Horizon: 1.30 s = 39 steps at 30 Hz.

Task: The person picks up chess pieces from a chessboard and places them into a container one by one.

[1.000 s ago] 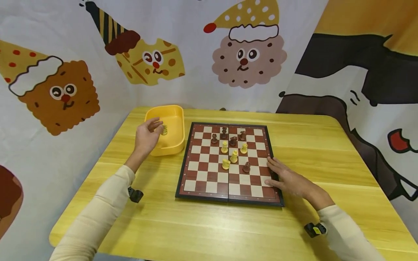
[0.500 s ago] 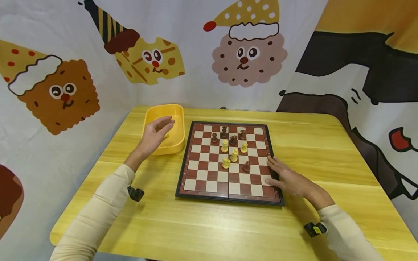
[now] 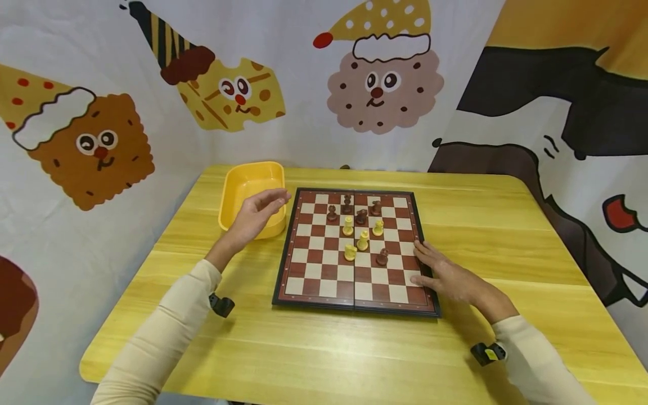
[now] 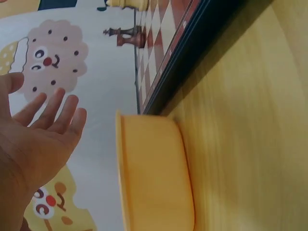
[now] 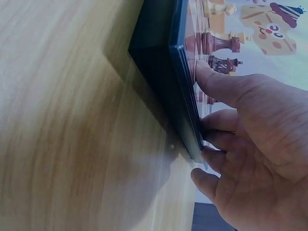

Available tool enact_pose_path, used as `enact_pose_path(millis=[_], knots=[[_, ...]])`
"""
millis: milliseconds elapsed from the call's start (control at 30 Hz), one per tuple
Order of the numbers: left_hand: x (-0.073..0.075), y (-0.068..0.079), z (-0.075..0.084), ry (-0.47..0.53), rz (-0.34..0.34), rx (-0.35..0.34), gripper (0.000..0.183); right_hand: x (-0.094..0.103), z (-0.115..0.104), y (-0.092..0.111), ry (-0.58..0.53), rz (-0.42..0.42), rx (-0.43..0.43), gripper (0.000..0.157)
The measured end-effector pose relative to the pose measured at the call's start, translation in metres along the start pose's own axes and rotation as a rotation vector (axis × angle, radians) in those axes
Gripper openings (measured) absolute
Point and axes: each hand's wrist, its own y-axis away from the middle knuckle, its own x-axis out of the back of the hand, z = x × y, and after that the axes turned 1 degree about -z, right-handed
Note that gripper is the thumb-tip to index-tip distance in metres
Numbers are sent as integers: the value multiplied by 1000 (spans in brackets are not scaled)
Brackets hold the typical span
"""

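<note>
My left hand (image 3: 258,215) hovers over the near right side of the yellow plastic bin (image 3: 253,177). In the left wrist view its fingers (image 4: 52,115) are loosely extended and hold nothing. My right hand (image 3: 450,277) rests at the right edge of the chessboard (image 3: 314,287). From the right wrist, the thumb lies on the board's top and the fingers touch its rim. On the squares stand dark red pieces, among them a king (image 3: 347,205) and a rook (image 3: 382,257). Several pale yellow pieces, including a rook (image 3: 347,226) and a knight (image 3: 350,252), stand among them.
The bin stands on the wooden table (image 3: 304,349), left of the board and close beside it. My left hand hides part of the bin's floor. A cartoon-printed cloth (image 3: 304,140) hangs behind the table's far edge.
A small yellow chess piece at my left fingers dropped from them into the bin and is now out of sight. That hand has moved right, toward the board. My right hand stays still.
</note>
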Motion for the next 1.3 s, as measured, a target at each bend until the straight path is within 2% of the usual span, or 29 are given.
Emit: enact_pose_path(millis=[167, 433, 767, 967, 1133, 1300], knots=[[-11, -2, -1, -14, -39, -21, 39, 0, 1, -1, 1, -1, 6, 82], [-28, -8, 3, 47, -134, -35, 39, 2, 0, -1, 10, 7, 30, 80], [-66, -11, -6, 71, -258, -50, 38, 5, 0, 1, 36, -7, 8, 81], [-80, -9, -18, 17, -304, 9, 38, 7, -1, 1, 54, -11, 8, 81], [-93, -6, -25, -13, -371, 28, 42, 5, -1, 0, 61, -5, 3, 81], [-106, -6, -26, 25, -424, 74, 45, 3, -3, -2, 94, -4, -23, 81]])
